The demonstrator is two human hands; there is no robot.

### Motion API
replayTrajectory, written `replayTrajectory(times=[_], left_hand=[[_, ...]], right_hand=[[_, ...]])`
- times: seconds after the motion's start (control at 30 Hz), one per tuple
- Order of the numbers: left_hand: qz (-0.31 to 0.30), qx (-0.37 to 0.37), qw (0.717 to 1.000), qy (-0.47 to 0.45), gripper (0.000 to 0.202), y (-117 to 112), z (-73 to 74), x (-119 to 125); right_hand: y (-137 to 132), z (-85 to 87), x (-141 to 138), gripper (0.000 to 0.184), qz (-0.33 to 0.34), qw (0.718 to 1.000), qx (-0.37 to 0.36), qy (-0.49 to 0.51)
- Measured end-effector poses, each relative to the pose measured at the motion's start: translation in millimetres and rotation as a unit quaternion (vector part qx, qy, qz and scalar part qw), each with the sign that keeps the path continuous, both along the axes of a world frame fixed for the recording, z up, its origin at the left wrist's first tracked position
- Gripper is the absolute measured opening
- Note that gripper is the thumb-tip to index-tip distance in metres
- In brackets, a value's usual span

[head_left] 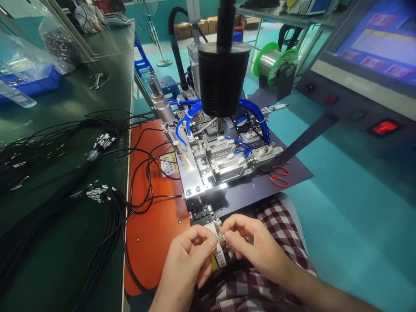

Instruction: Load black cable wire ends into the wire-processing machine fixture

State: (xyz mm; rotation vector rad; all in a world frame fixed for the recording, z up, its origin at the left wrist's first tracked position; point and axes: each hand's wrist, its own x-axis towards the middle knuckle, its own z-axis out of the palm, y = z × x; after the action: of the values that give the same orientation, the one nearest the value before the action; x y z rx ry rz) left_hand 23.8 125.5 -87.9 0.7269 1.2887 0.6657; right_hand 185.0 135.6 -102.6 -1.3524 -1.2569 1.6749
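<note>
In front of the machine, my left hand (190, 255) is closed in a pinch on thin coloured wires (220, 238). My right hand (251, 240) pinches the same wires from the other side, thumb against forefinger. The fingertips hide most of the wires; small green, yellow and red bits show between them. Just beyond the hands stands a metal machine (224, 162) with clamps and blue air tubes. A label with printed characters (220, 258) lies beneath the fingers.
Bundles of black cables (107, 225) with metal connectors lie on the dark green table (110, 95) at left. Red-handled pliers (280, 177) rest on the machine's base. A black nozzle (224, 80) hangs overhead; a solder wire spool (274, 63) and control panel (367, 73) stand right.
</note>
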Motion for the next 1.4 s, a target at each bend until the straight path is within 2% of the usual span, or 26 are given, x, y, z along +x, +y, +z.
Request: replayTrajectory(times=[0.17,0.37,0.43,0.5,0.57,0.67,0.7,0.77,0.87,0.93,1.03,1.2,1.3,1.4], left_hand=[[-0.003,-0.001,1.000,-0.004,0.026,-0.9,2.3,1.2],[-0.002,-0.006,0.999,-0.048,0.025,0.3,1.8,0.7],[-0.001,0.002,0.999,-0.037,0.023,-1.3,2.3,1.0],[0.002,0.042,0.999,0.015,0.019,-4.6,3.9,1.4],[0.006,0.136,0.987,0.083,0.013,-8.5,5.8,1.3],[-0.025,0.308,0.940,0.145,0.010,-11.3,7.4,0.0],[-0.043,0.336,0.929,0.148,0.012,-10.6,7.6,-0.5],[-0.068,0.322,0.933,0.146,0.012,-6.6,8.6,-1.3],[-0.075,0.245,0.952,0.168,0.007,3.7,11.0,-3.5],[-0.088,0.281,0.930,0.219,0.008,11.2,10.6,-7.5],[-0.114,0.383,0.865,0.305,0.015,21.4,4.0,-16.9],[-0.174,0.469,0.792,0.351,0.027,33.8,-9.5,-31.4],[-0.210,0.498,0.757,0.367,0.032,36.7,-13.3,-36.0],[-0.233,0.505,0.739,0.380,0.035,37.0,-15.6,-38.3]], right_hand=[[-0.3,0.5,-3.2,0.009,-0.014,0.997,0.068,-0.037],[-5.0,-4.7,-5.0,0.015,0.005,0.987,0.152,-0.061],[-5.8,-4.7,-5.3,0.017,0.012,0.991,0.126,-0.033],[-5.6,-4.1,-5.2,0.019,0.023,0.997,0.071,0.017],[-4.6,-2.9,-4.5,0.021,0.036,0.996,0.022,0.072],[-2.2,0.1,-2.9,0.026,0.054,0.990,-0.019,0.129],[-1.2,1.4,-2.4,0.028,0.055,0.989,-0.028,0.134],[1.8,3.9,-2.0,0.030,0.046,0.991,-0.033,0.122],[11.3,5.4,-2.4,0.027,0.022,0.997,-0.013,0.071],[21.7,3.2,-3.2,0.024,0.016,0.999,0.007,0.043],[39.8,-5.7,-5.4,0.022,0.017,0.999,0.017,0.036],[56.6,-23.3,-9.9,0.026,0.033,0.998,0.009,0.050],[56.6,-27.5,-10.7,0.026,0.034,0.998,0.007,0.048],[55.0,-27.2,-11.1,0.024,0.031,0.999,0.003,0.039]])
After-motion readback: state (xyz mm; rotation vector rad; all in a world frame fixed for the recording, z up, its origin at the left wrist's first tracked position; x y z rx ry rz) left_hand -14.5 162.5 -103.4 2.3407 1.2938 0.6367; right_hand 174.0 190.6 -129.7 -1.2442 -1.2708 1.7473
